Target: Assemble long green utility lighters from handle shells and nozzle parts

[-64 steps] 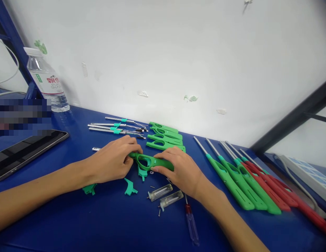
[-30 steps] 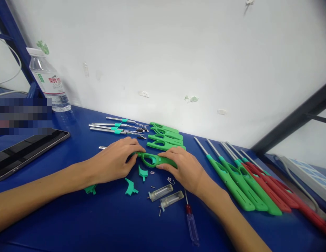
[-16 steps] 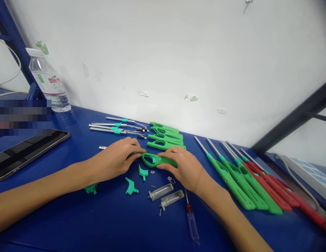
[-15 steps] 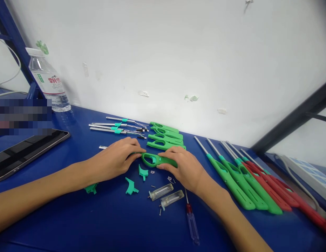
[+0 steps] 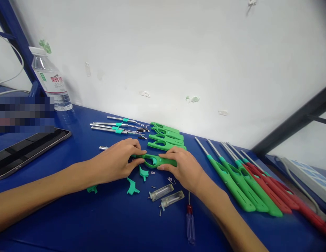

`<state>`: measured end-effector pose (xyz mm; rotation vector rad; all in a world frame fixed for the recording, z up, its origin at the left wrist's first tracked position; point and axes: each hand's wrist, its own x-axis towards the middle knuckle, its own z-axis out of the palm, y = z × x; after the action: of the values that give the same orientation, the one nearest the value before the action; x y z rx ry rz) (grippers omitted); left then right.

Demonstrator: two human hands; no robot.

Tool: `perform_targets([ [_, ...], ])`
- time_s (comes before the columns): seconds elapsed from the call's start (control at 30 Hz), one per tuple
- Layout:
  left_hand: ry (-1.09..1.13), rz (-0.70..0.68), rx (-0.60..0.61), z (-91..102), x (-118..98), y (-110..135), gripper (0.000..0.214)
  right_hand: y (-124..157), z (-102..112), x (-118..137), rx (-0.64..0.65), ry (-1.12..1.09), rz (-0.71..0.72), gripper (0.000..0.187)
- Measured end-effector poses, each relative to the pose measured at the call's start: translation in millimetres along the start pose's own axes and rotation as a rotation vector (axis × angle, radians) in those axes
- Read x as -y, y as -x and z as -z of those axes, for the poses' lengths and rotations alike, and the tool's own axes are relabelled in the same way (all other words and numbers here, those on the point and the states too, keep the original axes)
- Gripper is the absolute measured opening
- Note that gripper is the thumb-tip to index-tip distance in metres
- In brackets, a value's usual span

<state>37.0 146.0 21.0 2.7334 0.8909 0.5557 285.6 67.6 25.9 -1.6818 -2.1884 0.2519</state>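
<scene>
Head view over a blue table (image 5: pixel 100 217) against a white wall (image 5: pixel 178 52), with a water bottle (image 5: pixel 51 82) and tablet (image 5: pixel 26 148) far left and finished lighters (image 5: pixel 239 178) in a row at right. Mid-table, low over the surface, green lighter shell (image 5: pixel 155 161) gripped at its ends by left hand (image 5: pixel 115 161) and right hand (image 5: pixel 185 168), fingers closed on it. Just nearer, a screwdriver (image 5: pixel 189 224) flat on the blue.

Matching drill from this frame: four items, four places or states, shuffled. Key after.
Things:
1 water bottle
2 screwdriver
3 tablet
4 green lighter body

Places or states:
A held between left hand and right hand
B standing upright, far left at the back
C lying flat at the left edge, screen dark
D lying nearest the camera, handle toward it

Pairs: 1-B, 2-D, 3-C, 4-A
</scene>
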Motion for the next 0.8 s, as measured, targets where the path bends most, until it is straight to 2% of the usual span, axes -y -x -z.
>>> perform_targets([
  [0.27,0.061,0.031,0.002,1.6,-2.6,-3.2,0.032,0.9,0.2,4.4,0.012,0.021,-0.037,0.037],
  [0.8,0.043,0.033,0.028,0.8,-4.0,1.1,0.034,3.6,0.9,5.5,0.022,0.046,-0.014,0.034],
])
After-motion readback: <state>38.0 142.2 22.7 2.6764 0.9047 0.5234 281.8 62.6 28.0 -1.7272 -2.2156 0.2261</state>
